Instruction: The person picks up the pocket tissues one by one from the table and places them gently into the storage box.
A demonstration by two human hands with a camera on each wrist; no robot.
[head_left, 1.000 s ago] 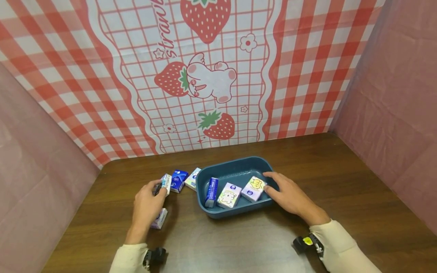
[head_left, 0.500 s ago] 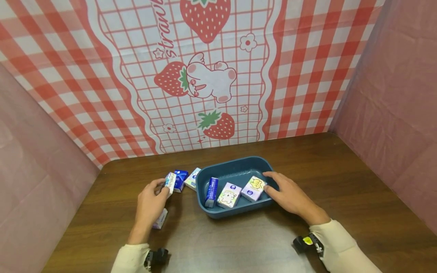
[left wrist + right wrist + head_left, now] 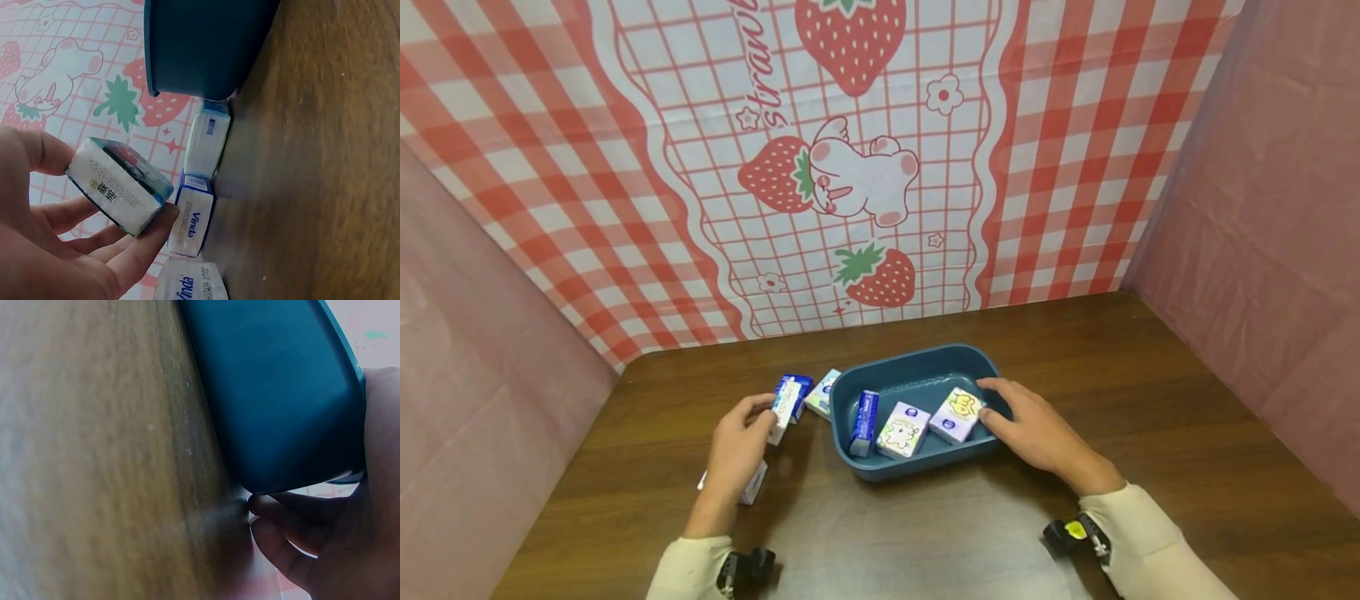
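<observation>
My left hand (image 3: 736,446) pinches a small tissue pack (image 3: 119,187) between thumb and fingers, tilted and raised off the table. In the left wrist view its white printed side faces the camera, with a dark green face above. My right hand (image 3: 1037,423) grips the right end of a blue plastic bin (image 3: 880,473), thumb at the rim and other fingers against the outer wall. Inside the bin are a blue tissue pack (image 3: 866,422), a pack with a white cartoon animal (image 3: 902,432) and a pack with a yellow cartoon (image 3: 957,414).
Left of the bin lie a blue tissue pack (image 3: 802,403), partly behind the held one, and a light-coloured pack (image 3: 823,394) against the bin. Another pack (image 3: 753,483) sits by the left wrist, partly hidden. A checked strawberry cloth (image 3: 880,183) hangs behind the wooden table (image 3: 1075,350).
My left hand has moved a little right towards the bin with the tissue pack, uncovering more of the pack by the wrist. The right hand and the bin stay in place.
</observation>
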